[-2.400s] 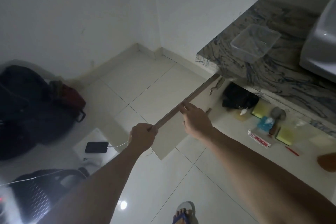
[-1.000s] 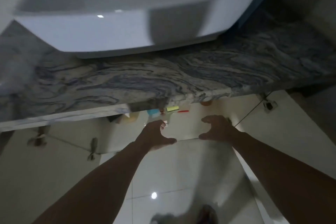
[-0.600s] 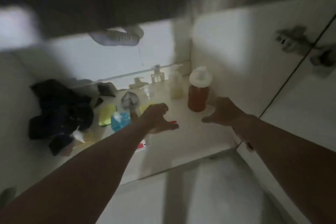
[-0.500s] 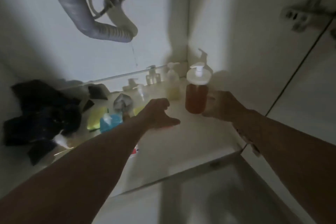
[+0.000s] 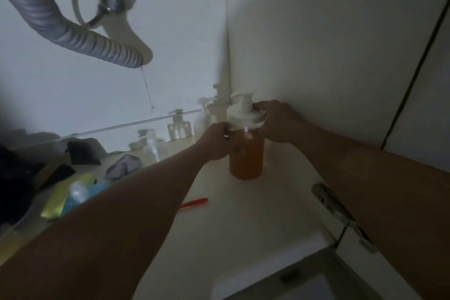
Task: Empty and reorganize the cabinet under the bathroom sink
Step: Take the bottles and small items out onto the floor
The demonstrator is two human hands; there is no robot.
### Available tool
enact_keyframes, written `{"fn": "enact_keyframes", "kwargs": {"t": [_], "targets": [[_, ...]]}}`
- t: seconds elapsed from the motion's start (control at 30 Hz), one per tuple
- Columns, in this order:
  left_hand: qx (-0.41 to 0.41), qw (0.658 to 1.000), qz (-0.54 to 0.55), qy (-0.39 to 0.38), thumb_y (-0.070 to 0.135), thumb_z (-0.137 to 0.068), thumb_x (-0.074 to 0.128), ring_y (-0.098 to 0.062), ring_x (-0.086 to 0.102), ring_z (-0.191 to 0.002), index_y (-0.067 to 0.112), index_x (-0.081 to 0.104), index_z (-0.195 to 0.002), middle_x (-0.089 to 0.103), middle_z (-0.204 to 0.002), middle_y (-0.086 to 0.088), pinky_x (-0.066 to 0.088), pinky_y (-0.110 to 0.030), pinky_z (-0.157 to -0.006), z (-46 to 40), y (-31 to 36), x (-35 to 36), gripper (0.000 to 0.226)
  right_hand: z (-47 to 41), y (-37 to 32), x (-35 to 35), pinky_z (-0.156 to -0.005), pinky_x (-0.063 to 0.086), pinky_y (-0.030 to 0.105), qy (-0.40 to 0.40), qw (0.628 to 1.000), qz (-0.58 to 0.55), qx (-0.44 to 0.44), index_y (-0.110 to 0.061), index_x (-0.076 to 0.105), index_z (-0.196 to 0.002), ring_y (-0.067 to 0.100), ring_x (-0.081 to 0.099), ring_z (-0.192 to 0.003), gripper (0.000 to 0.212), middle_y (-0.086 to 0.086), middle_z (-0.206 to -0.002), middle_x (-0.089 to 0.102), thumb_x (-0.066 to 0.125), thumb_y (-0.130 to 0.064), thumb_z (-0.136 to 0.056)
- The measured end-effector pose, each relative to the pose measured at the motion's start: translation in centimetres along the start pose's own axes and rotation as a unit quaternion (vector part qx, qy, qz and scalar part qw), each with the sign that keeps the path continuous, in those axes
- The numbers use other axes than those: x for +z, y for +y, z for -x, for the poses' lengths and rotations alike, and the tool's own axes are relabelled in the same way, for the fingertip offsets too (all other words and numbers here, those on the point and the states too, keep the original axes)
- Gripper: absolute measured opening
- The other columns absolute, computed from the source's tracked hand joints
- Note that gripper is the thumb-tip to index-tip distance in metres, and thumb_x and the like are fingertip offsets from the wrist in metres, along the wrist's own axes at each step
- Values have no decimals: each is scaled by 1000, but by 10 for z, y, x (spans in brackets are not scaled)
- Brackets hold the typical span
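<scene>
Lifting: we close both hands on the pump bottle [image 5: 246, 153], upright against the cabinet's right wall.
Left hand [image 5: 215, 142]: grip curled round its shoulder, steadying the weight.
Right hand [image 5: 277, 121]: fingers wrapped on the white cap, likely guarding the pump.
Left of bottle: red pen [image 5: 194, 202], smaller dispensers, awaiting removal.

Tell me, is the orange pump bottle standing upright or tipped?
Upright. The pump bottle stands on the cabinet floor, pump on top, while the left hand and right hand hold it.
</scene>
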State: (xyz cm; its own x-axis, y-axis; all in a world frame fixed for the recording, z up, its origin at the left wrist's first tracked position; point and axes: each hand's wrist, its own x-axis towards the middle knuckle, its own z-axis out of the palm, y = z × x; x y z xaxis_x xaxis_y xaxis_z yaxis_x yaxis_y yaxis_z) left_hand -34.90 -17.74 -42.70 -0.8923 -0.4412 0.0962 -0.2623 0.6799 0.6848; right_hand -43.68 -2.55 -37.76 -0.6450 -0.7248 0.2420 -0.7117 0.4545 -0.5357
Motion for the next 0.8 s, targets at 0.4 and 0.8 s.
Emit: {"fn": "enact_keyframes", "kwargs": {"t": [0.4,0.8], "targets": [[61,996,65,21,7,-52,90,-28,70,-87,-2,70,-98,72,-96,-15,58,-40,-81,80,48,-27,51,91,-53,-57,-62,49,21,55,998,15,14,-9,66,-124,18,68,-86,68,9,-109,70,89,-16,-60],[119,989,44,-82,43,-50,89,-19,71,-77,6,74,-89,74,-84,-7,59,-43,-71,234,99,26,55,268,-79,-102,-62,54,23,-43,983,55,171,-25,65,-117,13,71,-71,67,0,-100,69,91,-25,-55]]}}
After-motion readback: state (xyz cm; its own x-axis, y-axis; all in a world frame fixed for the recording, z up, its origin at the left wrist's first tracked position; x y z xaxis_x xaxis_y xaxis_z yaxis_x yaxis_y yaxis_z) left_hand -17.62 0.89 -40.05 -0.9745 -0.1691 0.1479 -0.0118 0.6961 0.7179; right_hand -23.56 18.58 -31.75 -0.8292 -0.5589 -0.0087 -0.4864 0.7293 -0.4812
